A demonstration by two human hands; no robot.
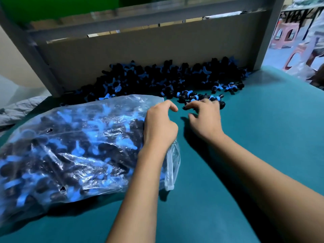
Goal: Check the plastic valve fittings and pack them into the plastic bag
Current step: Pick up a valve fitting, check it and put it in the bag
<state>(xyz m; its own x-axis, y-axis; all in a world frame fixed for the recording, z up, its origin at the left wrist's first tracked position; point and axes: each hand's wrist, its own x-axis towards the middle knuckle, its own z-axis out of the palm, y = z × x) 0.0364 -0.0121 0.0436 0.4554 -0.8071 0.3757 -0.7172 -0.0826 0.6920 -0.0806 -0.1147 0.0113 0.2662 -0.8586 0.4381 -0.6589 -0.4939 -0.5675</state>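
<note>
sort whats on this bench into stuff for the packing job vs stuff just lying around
Job: plastic bag full of fittings, held at its mouth by left hand; loose fittings pile; right hand on fittings at its near edge.

Lying about: cardboard sheet, plastic stools, grey cloth.

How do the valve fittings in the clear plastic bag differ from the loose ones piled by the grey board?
The black-and-blue valve fittings in the clear plastic bag are enclosed and blurred by glare; the loose black-and-blue fittings piled by the grey board lie bare on the teal table. The bagged ones sit nearer the person, the pile farther back. Both look like the same part.
</note>
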